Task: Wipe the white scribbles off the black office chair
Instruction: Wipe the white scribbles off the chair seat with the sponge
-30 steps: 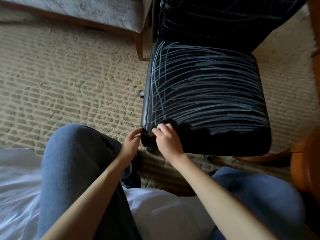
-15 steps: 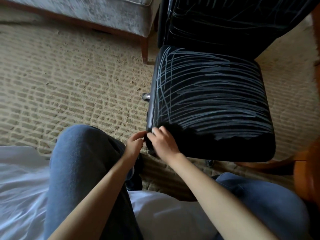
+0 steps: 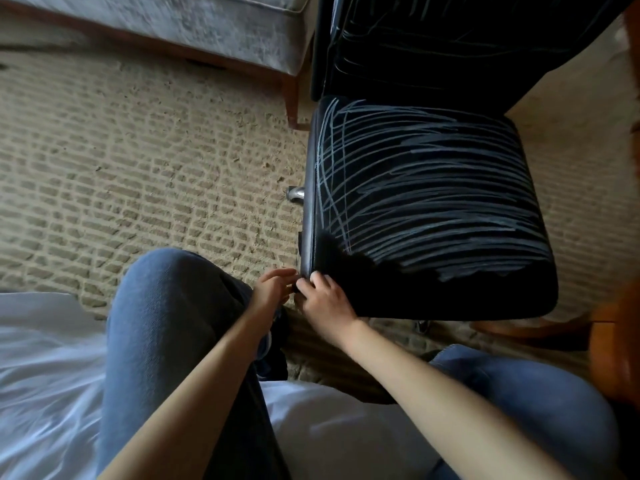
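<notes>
The right hand [image 3: 325, 303] curls its bent fingers over the rounded near corner of the black office chair [image 3: 433, 289], whose smooth padded seat spreads away from the grip. The left hand [image 3: 272, 292] meets that same corner from the side, fingertips bent against the seat's edge; whether they pinch anything cannot be told. Just beyond the right knuckles lies a clean, matte black patch. Further out, thin chalky white scribbles [image 3: 433, 202] cross the cushion in long sweeping strokes. Beneath the hands lies coarse, ribbed beige carpet [image 3: 138, 185].
</notes>
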A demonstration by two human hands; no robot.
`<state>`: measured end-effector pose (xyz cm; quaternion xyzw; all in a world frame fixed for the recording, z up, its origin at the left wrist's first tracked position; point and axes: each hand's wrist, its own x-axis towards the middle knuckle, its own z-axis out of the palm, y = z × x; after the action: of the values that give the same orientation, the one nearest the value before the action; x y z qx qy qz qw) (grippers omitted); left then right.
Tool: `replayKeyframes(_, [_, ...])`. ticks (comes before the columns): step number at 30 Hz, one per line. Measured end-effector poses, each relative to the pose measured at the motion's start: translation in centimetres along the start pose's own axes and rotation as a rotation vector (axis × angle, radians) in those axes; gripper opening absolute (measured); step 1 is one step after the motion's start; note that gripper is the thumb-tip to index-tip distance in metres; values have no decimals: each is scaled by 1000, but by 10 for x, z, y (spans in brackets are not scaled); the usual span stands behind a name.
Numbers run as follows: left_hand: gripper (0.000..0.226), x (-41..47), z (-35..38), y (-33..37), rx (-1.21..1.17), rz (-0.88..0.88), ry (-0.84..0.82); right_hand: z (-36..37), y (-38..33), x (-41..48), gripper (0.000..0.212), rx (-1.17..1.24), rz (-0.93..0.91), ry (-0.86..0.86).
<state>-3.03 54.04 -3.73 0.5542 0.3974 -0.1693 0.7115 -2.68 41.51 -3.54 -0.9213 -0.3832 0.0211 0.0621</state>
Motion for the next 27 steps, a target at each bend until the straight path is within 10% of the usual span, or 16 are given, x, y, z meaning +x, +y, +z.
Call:
replayKeyframes(8, [30, -7, 5, -6, 174, -46, -69, -35, 48, 34, 23, -33, 154, 27])
replayKeyframes(16, [23, -17, 17, -7, 383, 58, -123, 1, 57, -69, 20, -52, -198, 183])
replayKeyframes(20, [20, -22, 34, -17, 438, 148, -115, -9, 69, -39, 23, 32, 174, 265])
replayKeyframes(27, [78, -26, 63, -41, 1326, 714, 14, -10, 98, -95, 31, 28, 318, 187])
